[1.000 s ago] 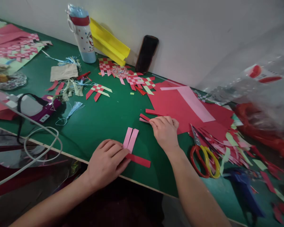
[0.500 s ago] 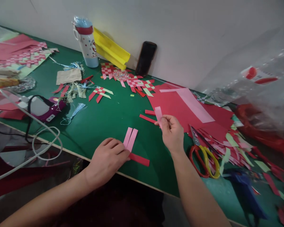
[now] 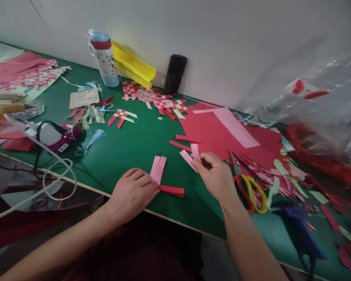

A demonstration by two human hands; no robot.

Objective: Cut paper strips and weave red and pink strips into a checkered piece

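My left hand (image 3: 133,191) lies on the green table (image 3: 128,144) near its front edge, fingers pressed down on the joint where two pink paper strips (image 3: 157,168) cross a red strip (image 3: 172,190). My right hand (image 3: 216,175) hovers just right of them, fingers pinched on a loose pink paper strip (image 3: 190,156) that sticks out to the upper left. More red strips (image 3: 183,142) lie on the table beyond it.
Red and pink paper sheets (image 3: 222,132) and scrap strips spread right, with red-and-yellow scissors (image 3: 248,183) and a blue tool (image 3: 298,230). A bottle (image 3: 103,58), yellow folded paper (image 3: 133,64) and a phone (image 3: 174,74) stand at the wall. Woven pieces (image 3: 160,101), tassels, a purple device (image 3: 62,134) and a white cable (image 3: 46,171) lie left.
My right hand picked a pink strip off the table, lifted it, then brought it down and toward the strips under my left hand. The left hand stayed put.
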